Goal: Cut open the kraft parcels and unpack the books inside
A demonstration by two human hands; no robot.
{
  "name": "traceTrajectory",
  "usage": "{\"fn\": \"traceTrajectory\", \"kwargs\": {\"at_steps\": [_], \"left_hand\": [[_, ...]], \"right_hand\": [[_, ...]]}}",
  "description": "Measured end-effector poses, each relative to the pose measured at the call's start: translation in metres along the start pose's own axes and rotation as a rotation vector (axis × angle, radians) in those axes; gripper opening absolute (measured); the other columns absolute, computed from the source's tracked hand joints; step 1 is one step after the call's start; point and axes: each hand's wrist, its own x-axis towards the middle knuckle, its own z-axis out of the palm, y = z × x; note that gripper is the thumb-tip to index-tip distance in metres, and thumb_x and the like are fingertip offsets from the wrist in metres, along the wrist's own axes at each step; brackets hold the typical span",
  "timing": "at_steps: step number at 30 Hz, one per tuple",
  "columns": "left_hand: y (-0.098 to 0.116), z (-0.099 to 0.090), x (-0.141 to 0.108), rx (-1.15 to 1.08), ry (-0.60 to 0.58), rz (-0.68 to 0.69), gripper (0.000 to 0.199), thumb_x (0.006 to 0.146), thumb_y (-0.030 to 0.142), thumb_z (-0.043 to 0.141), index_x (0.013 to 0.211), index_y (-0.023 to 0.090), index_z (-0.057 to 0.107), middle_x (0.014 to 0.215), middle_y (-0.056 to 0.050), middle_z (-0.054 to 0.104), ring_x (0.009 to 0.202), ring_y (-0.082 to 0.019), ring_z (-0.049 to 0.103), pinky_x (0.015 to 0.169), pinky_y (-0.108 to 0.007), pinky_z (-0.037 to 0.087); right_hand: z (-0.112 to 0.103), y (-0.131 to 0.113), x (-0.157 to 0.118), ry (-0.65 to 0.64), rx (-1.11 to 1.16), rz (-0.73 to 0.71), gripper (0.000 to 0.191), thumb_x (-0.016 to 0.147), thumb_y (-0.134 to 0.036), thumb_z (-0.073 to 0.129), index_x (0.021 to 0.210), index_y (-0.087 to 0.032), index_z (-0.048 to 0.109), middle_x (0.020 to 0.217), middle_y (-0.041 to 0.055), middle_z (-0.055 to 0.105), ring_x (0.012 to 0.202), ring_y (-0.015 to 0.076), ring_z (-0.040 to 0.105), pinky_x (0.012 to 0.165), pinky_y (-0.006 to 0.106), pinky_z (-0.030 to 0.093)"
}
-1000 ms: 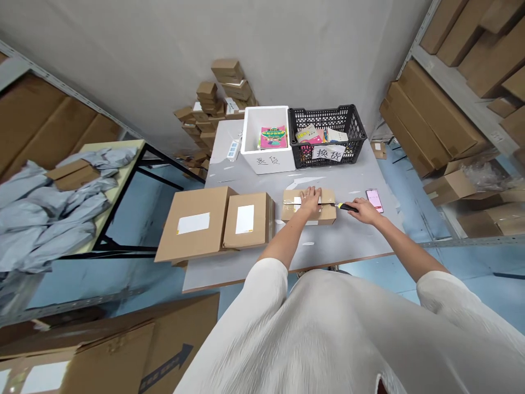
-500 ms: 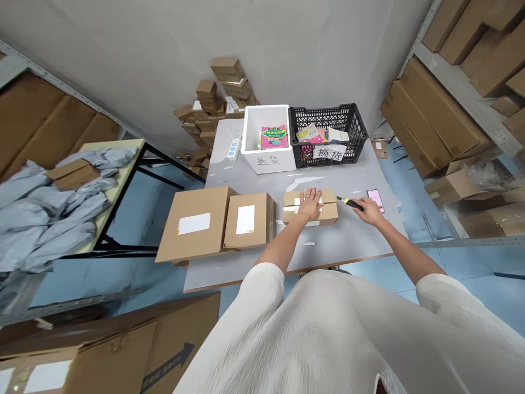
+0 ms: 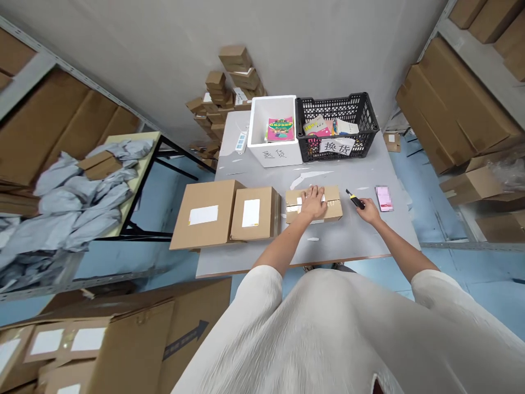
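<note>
A small cardboard box (image 3: 334, 207) lies on the grey table (image 3: 262, 176), with a seam running along its top. My left hand (image 3: 314, 202) rests flat on this box, fingers spread, partly covering a white label. To the right of the box, my right hand (image 3: 369, 212) is wrapped round a black and yellow utility knife (image 3: 353, 199). The knife points up and left, its tip apart from the box. A phone (image 3: 384, 198) with a pink screen lies just right of my right hand.
Two larger labelled cardboard boxes (image 3: 254, 214) stand left on the table. Behind are a white foam box (image 3: 274, 156) and a black plastic crate (image 3: 369, 131), both holding books. A power strip (image 3: 241, 142) lies at the back left. Grey bags (image 3: 61, 200) cover a side table.
My right hand has drawn the knife away from the box's right end, and its tip now points more upward. My left hand stays on the box. The camera view has shifted slightly.
</note>
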Motion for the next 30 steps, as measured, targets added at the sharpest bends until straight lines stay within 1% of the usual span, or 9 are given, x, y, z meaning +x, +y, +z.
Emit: {"fn": "traceTrajectory", "kwargs": {"at_steps": [3, 6, 8, 10, 14, 19, 24, 27, 30], "left_hand": [[-0.002, -0.002, -0.004, 0.001, -0.003, -0.029, 0.068, 0.108, 0.046, 0.046, 0.172, 0.028, 0.039, 0.179, -0.017, 0.04, 0.17, -0.036, 0.028, 0.133, -0.059, 0.025], [-0.007, 0.001, -0.01, 0.002, -0.008, -0.03, 0.07, 0.108, 0.046, 0.049, 0.173, 0.027, 0.038, 0.182, -0.017, 0.033, 0.171, -0.038, 0.025, 0.135, -0.059, 0.02], [-0.012, 0.005, -0.015, -0.001, 0.012, -0.024, 0.069, 0.107, 0.044, 0.052, 0.172, 0.027, 0.039, 0.184, -0.017, 0.029, 0.172, -0.039, 0.023, 0.136, -0.059, 0.019], [-0.018, 0.01, -0.02, -0.003, 0.046, -0.018, 0.065, 0.107, 0.043, 0.052, 0.169, 0.025, 0.044, 0.184, -0.018, 0.029, 0.172, -0.038, 0.024, 0.136, -0.059, 0.02], [-0.028, 0.013, -0.03, 0.001, 0.095, -0.035, 0.06, 0.108, 0.043, 0.051, 0.164, 0.023, 0.051, 0.18, -0.02, 0.035, 0.169, -0.037, 0.03, 0.136, -0.061, 0.022], [-0.036, 0.014, -0.04, 0.014, 0.115, -0.051, 0.06, 0.108, 0.044, 0.051, 0.165, 0.024, 0.052, 0.173, -0.021, 0.045, 0.164, -0.037, 0.036, 0.134, -0.06, 0.026], [-0.044, 0.02, -0.045, 0.008, 0.116, -0.042, 0.062, 0.11, 0.045, 0.047, 0.167, 0.022, 0.05, 0.175, -0.02, 0.044, 0.165, -0.037, 0.036, 0.135, -0.059, 0.025], [-0.049, 0.023, -0.045, -0.019, 0.11, -0.016, 0.063, 0.11, 0.045, 0.045, 0.169, 0.021, 0.049, 0.179, -0.018, 0.04, 0.169, -0.035, 0.032, 0.138, -0.057, 0.022], [-0.053, 0.024, -0.048, -0.065, 0.117, 0.005, 0.063, 0.11, 0.045, 0.046, 0.169, 0.023, 0.049, 0.182, -0.015, 0.038, 0.171, -0.033, 0.028, 0.14, -0.056, 0.018]], "right_hand": [[0.022, 0.005, 0.008, -0.07, -0.055, 0.074, 0.051, 0.097, -0.042, 0.064, 0.142, -0.02, 0.068, 0.141, 0.0189, 0.068, 0.122, 0.0328, 0.071, 0.092, 0.038, 0.058], [0.042, 0.011, 0.014, -0.116, -0.12, 0.117, 0.05, 0.097, -0.046, 0.067, 0.139, -0.019, 0.068, 0.14, 0.0208, 0.069, 0.131, 0.036, 0.067, 0.099, 0.04, 0.056], [0.054, 0.015, 0.017, -0.125, -0.123, 0.138, 0.05, 0.096, -0.047, 0.069, 0.138, -0.02, 0.067, 0.14, 0.0208, 0.069, 0.133, 0.0372, 0.066, 0.102, 0.042, 0.055], [0.063, 0.018, 0.02, -0.125, -0.108, 0.162, 0.051, 0.096, -0.047, 0.071, 0.139, -0.019, 0.066, 0.141, 0.0208, 0.068, 0.132, 0.0369, 0.066, 0.102, 0.042, 0.055], [0.074, 0.022, 0.023, -0.15, -0.105, 0.209, 0.054, 0.098, -0.046, 0.07, 0.142, -0.016, 0.062, 0.146, 0.0216, 0.064, 0.136, 0.0364, 0.062, 0.104, 0.041, 0.053], [0.081, 0.024, 0.026, -0.165, -0.107, 0.229, 0.055, 0.099, -0.047, 0.07, 0.143, -0.016, 0.059, 0.148, 0.0225, 0.061, 0.138, 0.0375, 0.06, 0.107, 0.043, 0.052], [0.085, 0.026, 0.024, -0.164, -0.106, 0.232, 0.059, 0.096, -0.048, 0.073, 0.143, -0.018, 0.057, 0.149, 0.0219, 0.06, 0.138, 0.0386, 0.06, 0.111, 0.046, 0.051], [0.077, 0.02, 0.024, -0.107, -0.066, 0.221, 0.057, 0.099, -0.053, 0.067, 0.143, -0.018, 0.058, 0.148, 0.0233, 0.06, 0.14, 0.0411, 0.058, 0.115, 0.051, 0.049], [0.059, 0.001, 0.028, -0.01, 0.09, 0.108, 0.052, 0.105, -0.051, 0.053, 0.144, -0.018, 0.06, 0.147, 0.0236, 0.062, 0.137, 0.0397, 0.061, 0.115, 0.053, 0.05]]}}
